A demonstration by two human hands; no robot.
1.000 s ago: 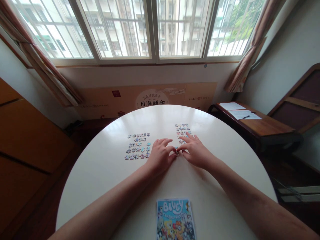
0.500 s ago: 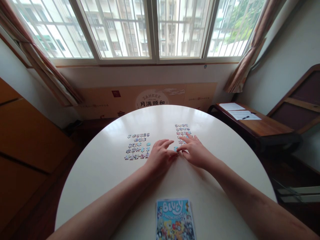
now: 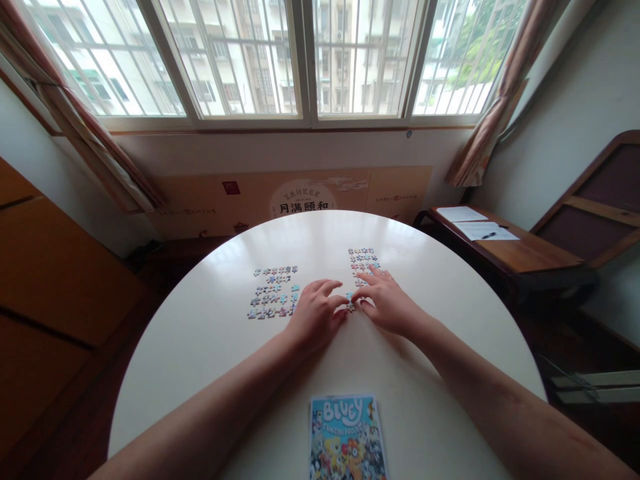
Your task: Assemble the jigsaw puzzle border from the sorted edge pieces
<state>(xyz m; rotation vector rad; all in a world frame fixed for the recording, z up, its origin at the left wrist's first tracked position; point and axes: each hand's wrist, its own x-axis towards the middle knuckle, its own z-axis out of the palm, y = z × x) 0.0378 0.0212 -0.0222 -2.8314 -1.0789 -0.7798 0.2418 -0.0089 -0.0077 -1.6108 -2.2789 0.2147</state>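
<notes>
Small joined jigsaw pieces point(image 3: 351, 306) lie flat on the white table, between the fingertips of my two hands. My left hand point(image 3: 317, 310) reaches their left side, its index finger against the edge and its fingers apart. From the right, my right hand point(image 3: 387, 300) touches them with its index fingertip, the other fingers spread over a block of pieces. That block of jigsaw pieces point(image 3: 364, 258) stands in short rows and is partly hidden by my right hand. Further left, loose jigsaw pieces point(image 3: 270, 300) lie in several rows; my left hand covers their right end.
A colourful Bluey picture sheet point(image 3: 345, 433) lies near the front of the round white table point(image 3: 200, 373). Beyond the table are a printed cardboard panel point(image 3: 350, 193) and barred windows. At right, a wooden bench point(image 3: 510, 257) carries papers point(image 3: 485, 231) and a pen.
My left thumb has drawn back slightly from the small pieces, showing more of them between my hands. The whole view has shifted a little.
</notes>
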